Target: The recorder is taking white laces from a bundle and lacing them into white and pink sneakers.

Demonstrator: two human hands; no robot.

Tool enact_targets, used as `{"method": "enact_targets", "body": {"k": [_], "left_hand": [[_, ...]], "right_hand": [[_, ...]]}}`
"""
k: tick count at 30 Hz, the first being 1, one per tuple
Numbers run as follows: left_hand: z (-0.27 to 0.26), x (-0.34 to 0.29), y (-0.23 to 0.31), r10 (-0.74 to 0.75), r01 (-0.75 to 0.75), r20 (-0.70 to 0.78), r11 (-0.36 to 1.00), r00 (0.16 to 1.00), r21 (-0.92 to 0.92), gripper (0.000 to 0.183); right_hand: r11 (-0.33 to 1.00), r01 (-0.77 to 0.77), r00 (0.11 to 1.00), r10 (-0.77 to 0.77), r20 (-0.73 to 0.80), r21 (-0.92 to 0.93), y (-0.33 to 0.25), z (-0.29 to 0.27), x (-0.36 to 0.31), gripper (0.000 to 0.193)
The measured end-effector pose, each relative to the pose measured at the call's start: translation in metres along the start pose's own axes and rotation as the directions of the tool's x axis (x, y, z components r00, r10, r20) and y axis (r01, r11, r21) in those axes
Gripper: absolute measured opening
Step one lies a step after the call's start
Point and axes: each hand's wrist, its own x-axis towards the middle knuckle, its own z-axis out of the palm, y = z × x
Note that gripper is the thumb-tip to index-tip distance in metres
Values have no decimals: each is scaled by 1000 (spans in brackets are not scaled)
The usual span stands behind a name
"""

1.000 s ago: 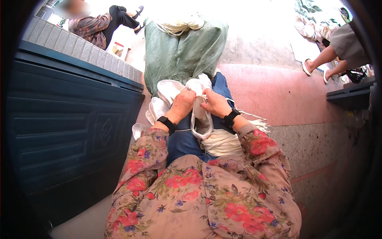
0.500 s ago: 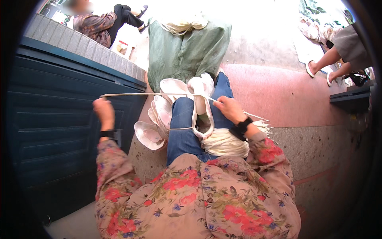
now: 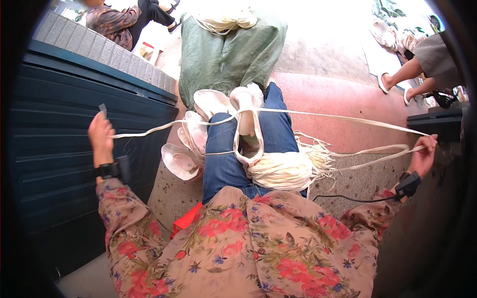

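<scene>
A pale shoe [image 3: 247, 104] stands between my knees, its opening toward me. A white shoelace [image 3: 343, 116] runs across its upper part, out to both sides. At the far left my left hand [image 3: 102, 135] is closed on one length of it; a small greyish flat tip pokes up above the fingers. Out at the far right my right hand [image 3: 424, 155] pinches the other length, with a loop of lace trailing back toward my lap. A thick bundle of cream laces [image 3: 278, 171] lies on my right thigh. A thin cord [image 3: 218, 154] crosses my left thigh to the shoe.
Several more pale shoes [image 3: 180, 161] are stacked beside my left leg. Ahead stands a large green sack [image 3: 223, 59] with a lace bundle [image 3: 223, 22] on top. A dark blue panelled door [image 3: 89, 164] is close on my left. Other people [image 3: 117, 25] sit farther off.
Both hands have moved outward, the right one far to the right, drawing out a long run of lace. My left hand is also slightly higher, and the lace on that side sags.
</scene>
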Motion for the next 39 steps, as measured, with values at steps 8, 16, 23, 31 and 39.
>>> {"method": "enact_targets", "body": {"k": [8,16,23,31,39], "left_hand": [[211,-103,-65,-385,204,648,918,657,339,52],[258,-143,-118,-510,269,676,859,533,436,12],[285,-148,-143,-577,369,521,812,629,453,15],[294,-148,-155,-506,306,370,822,779,481,15],[306,-154,-159,-582,442,320,796,748,415,17]], "right_hand": [[750,-79,961,233,151,-656,43,2,-30,35],[490,73,996,-78,40,-868,76,5,-46,39],[-29,32,946,324,21,-999,175,-7,-38,26],[-347,472,777,599,195,-811,316,-53,-54,20],[-329,440,727,676,117,-836,365,-78,-60,18]]}}
